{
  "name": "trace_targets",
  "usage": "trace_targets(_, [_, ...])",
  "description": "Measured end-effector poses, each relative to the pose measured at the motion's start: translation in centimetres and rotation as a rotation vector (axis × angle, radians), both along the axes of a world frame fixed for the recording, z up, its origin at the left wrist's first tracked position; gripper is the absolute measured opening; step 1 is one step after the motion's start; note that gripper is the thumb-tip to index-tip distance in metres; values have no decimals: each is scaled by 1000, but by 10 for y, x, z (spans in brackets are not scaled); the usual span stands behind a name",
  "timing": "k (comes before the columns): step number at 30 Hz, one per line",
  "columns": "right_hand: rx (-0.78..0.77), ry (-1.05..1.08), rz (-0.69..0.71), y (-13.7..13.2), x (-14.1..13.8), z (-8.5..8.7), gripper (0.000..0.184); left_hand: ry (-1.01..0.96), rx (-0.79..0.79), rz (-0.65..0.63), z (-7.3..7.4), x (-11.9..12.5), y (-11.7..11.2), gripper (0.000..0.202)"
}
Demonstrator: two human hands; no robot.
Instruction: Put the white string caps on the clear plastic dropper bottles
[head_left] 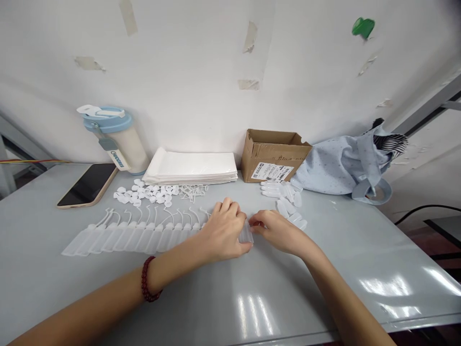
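A long row of flat, frosted plastic tubes (144, 238) lies side by side on the table, many with white caps and thin looped strings at their far ends. My left hand (224, 233) bends over the right end of this row, fingers at the far side and thumb at the near side of the last clear plastic tubes (246, 234). Close on the right, my right hand (277, 231) has its fingertips pinched together against the edge of the end tube. Whatever lies between those fingertips is hidden. Under my left hand the tubes' tops are covered.
Behind the row lie white caps (142, 193), thin string loops (192, 192) and white envelopes (190, 166). Loose tubes (283, 191) lie before a cardboard box (272, 156). A phone (88, 185) and bottle (124, 144) stand left; a blue cloth bag (331, 163) sits right.
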State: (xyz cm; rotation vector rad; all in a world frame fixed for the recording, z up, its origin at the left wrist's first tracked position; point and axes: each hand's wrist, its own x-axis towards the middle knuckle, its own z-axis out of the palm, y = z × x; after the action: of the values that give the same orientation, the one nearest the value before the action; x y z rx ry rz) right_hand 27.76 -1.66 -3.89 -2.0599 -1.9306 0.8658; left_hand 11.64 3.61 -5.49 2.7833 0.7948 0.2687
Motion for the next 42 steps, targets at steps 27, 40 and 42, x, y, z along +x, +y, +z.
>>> trace_targets(27, [-47,-61,-1,3,1,2,23,53,3,5,0,1,0,47])
trace_targets(40, [-51,-36,2,2,-1,3,24,64,-6,21,2,1,-1,43])
trace_targets(42, [-46,-34,4,2,0,3,24,68,-8,22,3,1,-1,43])
